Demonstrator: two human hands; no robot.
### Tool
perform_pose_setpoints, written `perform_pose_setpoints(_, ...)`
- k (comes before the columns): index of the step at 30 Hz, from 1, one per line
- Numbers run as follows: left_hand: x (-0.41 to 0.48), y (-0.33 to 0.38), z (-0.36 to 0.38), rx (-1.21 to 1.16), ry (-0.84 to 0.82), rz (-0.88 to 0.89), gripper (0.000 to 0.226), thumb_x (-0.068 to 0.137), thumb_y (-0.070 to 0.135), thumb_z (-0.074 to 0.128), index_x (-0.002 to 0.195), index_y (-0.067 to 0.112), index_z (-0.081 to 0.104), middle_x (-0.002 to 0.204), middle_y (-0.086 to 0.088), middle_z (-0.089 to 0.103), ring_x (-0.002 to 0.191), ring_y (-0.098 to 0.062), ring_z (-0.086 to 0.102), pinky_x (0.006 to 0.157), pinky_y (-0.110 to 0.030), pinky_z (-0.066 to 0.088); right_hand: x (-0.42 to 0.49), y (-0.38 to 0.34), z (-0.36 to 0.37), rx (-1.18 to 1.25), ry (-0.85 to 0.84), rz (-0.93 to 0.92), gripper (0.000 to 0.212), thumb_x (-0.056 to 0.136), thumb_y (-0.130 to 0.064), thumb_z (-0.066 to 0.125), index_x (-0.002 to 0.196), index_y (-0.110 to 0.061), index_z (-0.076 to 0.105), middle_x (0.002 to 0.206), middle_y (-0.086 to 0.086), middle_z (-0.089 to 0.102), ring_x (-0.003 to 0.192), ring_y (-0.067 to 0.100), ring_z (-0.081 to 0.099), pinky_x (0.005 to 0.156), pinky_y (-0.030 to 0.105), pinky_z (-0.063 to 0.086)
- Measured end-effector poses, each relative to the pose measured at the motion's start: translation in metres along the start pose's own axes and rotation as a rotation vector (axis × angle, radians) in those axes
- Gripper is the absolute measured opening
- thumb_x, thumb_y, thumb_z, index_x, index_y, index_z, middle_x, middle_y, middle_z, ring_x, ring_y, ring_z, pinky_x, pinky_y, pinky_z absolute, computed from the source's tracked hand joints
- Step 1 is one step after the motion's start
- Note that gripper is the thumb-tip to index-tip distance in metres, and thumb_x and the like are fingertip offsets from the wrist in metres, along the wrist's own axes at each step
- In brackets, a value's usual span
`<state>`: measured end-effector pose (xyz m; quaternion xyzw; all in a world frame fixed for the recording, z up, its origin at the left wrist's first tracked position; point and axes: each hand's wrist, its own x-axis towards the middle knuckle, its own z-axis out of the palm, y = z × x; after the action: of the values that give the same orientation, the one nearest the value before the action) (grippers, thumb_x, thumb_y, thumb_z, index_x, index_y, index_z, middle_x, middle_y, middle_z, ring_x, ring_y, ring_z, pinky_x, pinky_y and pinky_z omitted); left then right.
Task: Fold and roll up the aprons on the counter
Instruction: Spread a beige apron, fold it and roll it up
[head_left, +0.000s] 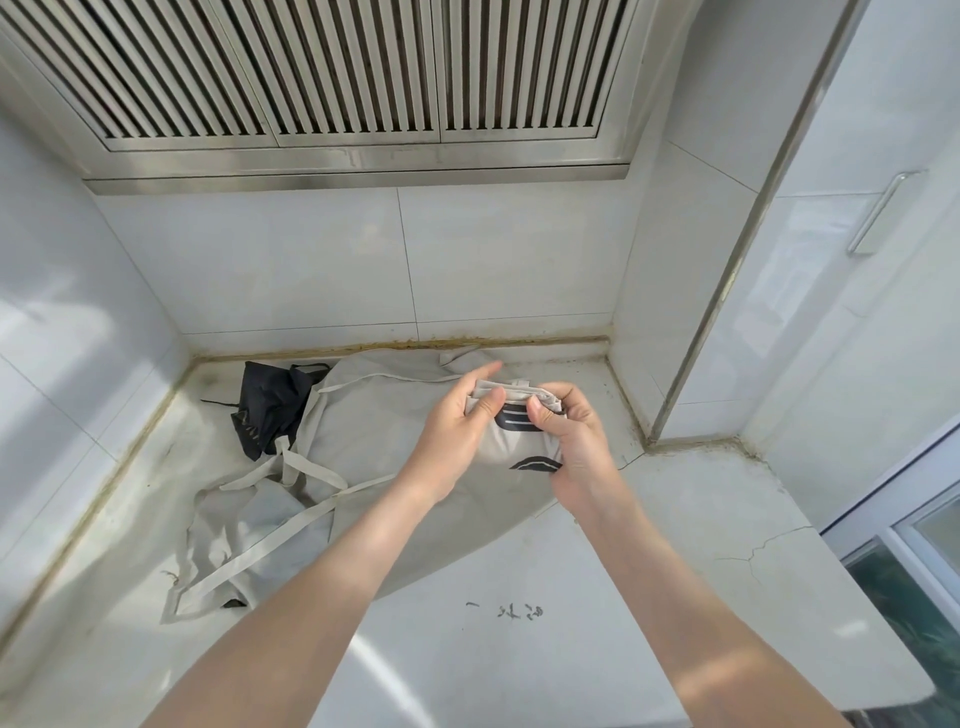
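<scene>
Right fingers (540, 415) curl tight over the top edge of the small pale-grey fabric apron bundle (519, 441) with dark printed stripes, thumb pinching at the front. Left fingers (491, 402): thumb pressed flat on the bundle's upper left corner, the rest wrapped behind it, index sticking out straight toward upper right. Both grips are narrow and both are on cloth. The apron bundle sits centre-right of frame, held between the two hands and lifted off the white stone tabletop (675, 545). It looks folded down to a compact pack. It is probably kept in the air so the last layers can be tucked or the roll tightened without dragging on the cloth below. Left hand (452, 431) comes in from lower left with the palm turned toward the bundle. Right hand (571, 447) comes in from lower right, back of hand up, wrist cocked inward. Both forearms are bare, stretched forward and converging. Beneath and behind the hands a large light-grey cloth apron (374, 415) lies spread out. Its long straps (306, 514) trail loose and crossed toward lower left, so it is not yet folded. A crumpled black fabric apron (270, 405) sits left of centre near the back corner, touching the grey one's edge, and looks untouched. By my guess one apron is in hand and two remain. A slatted steel vent hood (337, 67) fills the top of frame above the white tiled wall (260, 260).
</scene>
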<state>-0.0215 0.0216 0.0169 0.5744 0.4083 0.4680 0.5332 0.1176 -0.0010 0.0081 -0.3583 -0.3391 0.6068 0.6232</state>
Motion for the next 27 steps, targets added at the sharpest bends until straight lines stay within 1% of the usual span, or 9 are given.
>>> perform_pose_setpoints(4,-0.004,-0.002,0.002,-0.022,0.003,-0.009,0.046,0.099,0.017,0.050,0.142,0.028,0.037,0.127,0.017,0.056,0.113,0.010,0.054,0.093,-0.009,0.041,0.002,-0.007,-0.009,-0.042,-0.149,0.080,0.032,0.085,-0.005,0.062,0.114,-0.020,0.061,0.097,0.007,0.070,0.085,0.024,0.068,0.069,0.033,0.057)
perform_pose_setpoints(7,-0.003,-0.002,-0.002,0.032,-0.013,-0.021,0.040,0.099,0.016,0.051,0.134,0.034,0.045,0.103,0.014,0.059,0.093,0.008,0.057,0.086,-0.009,0.042,0.005,-0.011,-0.022,-0.049,-0.255,0.153,0.038,0.094,-0.022,0.050,0.130,-0.013,0.055,0.104,0.008,0.064,0.100,0.027,0.062,0.090,0.039,0.048)
perform_pose_setpoints(10,0.001,-0.002,-0.007,0.121,-0.106,-0.071,0.020,0.095,0.018,0.057,0.111,0.029,0.063,0.097,0.003,0.066,0.092,-0.008,0.062,0.089,-0.024,0.046,0.010,-0.013,-0.025,-0.353,-0.171,0.154,0.036,0.097,-0.035,0.045,0.114,-0.012,0.067,0.091,0.006,0.052,0.091,0.021,0.052,0.084,0.031,0.039)
perform_pose_setpoints(12,0.002,-0.003,-0.009,0.137,-0.138,-0.101,0.004,0.093,0.020,0.062,0.092,0.019,0.065,0.089,-0.002,0.068,0.083,-0.012,0.062,0.083,-0.029,0.047,0.013,-0.013,-0.023,-0.535,-0.164,0.200,0.038,0.086,-0.039,0.057,0.106,-0.009,0.068,0.102,0.010,0.056,0.096,0.020,0.055,0.086,0.030,0.041)
perform_pose_setpoints(14,0.003,-0.004,-0.010,0.151,-0.154,-0.102,0.011,0.092,0.020,0.063,0.081,0.016,0.062,0.080,-0.002,0.066,0.075,-0.010,0.059,0.075,-0.025,0.045,0.014,-0.013,-0.025,-0.605,-0.223,0.253,0.044,0.081,-0.041,0.059,0.105,-0.005,0.067,0.111,0.016,0.061,0.102,0.023,0.057,0.094,0.035,0.040)
perform_pose_setpoints(19,0.007,-0.010,-0.018,0.425,-0.215,-0.110,0.021,0.091,0.028,0.065,0.073,0.021,0.057,0.063,0.010,0.052,0.062,-0.002,0.045,0.063,-0.022,0.034,0.019,-0.022,-0.028,-0.840,-0.288,0.210,0.022,0.086,-0.026,0.067,0.076,-0.012,0.053,0.069,-0.001,0.049,0.071,0.012,0.046,0.068,0.026,0.031)
perform_pose_setpoints(22,0.009,-0.018,-0.021,0.627,-0.216,-0.133,0.024,0.089,0.036,0.065,0.069,0.027,0.055,0.063,0.008,0.053,0.065,-0.009,0.048,0.065,-0.030,0.035,0.024,-0.021,-0.024,-1.052,-0.292,0.154,0.018,0.086,-0.014,0.068,0.076,-0.013,0.054,0.070,-0.003,0.051,0.061,0.005,0.046,0.056,0.012,0.032)
perform_pose_setpoints(25,0.010,-0.021,-0.020,0.720,-0.238,-0.190,0.019,0.087,0.038,0.066,0.072,0.028,0.057,0.081,-0.001,0.065,0.082,-0.017,0.059,0.072,-0.031,0.044,0.029,-0.019,-0.023,-1.248,-0.295,0.077,0.020,0.086,-0.015,0.064,0.069,-0.023,0.058,0.079,-0.005,0.056,0.070,0.009,0.048,0.064,0.017,0.037)
perform_pose_setpoints(27,0.008,-0.022,-0.019,0.802,-0.275,-0.203,0.016,0.088,0.037,0.064,0.078,0.027,0.057,0.082,0.001,0.062,0.080,-0.015,0.056,0.066,-0.025,0.039,0.032,-0.019,-0.023,-1.306,-0.290,0.071,0.021,0.088,-0.016,0.061,0.069,-0.025,0.057,0.079,-0.006,0.054,0.071,0.010,0.048,0.063,0.018,0.037)
